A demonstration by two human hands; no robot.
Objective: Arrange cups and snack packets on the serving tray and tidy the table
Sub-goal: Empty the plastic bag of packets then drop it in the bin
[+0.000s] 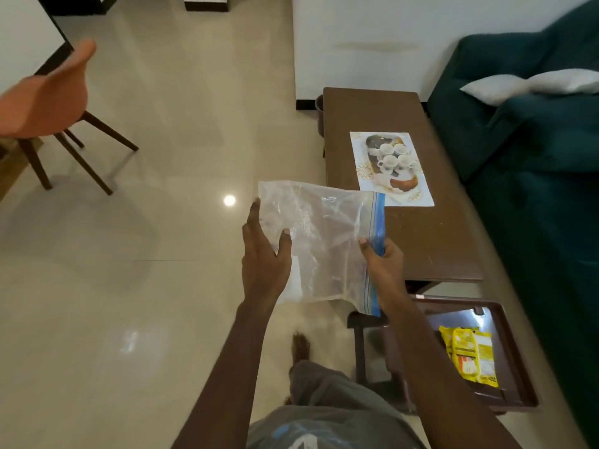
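Observation:
I hold an empty clear zip bag [327, 241] with a blue seal strip in front of me, above the floor. My left hand [264, 251] grips its left side and my right hand [384, 259] pinches the blue seal edge. On the brown coffee table [431, 241] lies a white placemat [421, 192] printed with a picture of cups and pastry. At the lower right, a dark brown serving tray [515, 361] holds yellow snack packets [470, 354]. No real cups are visible.
A dark green sofa [534, 150] with a white cushion [531, 84] runs along the right. An orange chair [48, 102] with wooden legs stands at the left on the glossy tiled floor. The tray rests on a low dark stool frame [363, 345].

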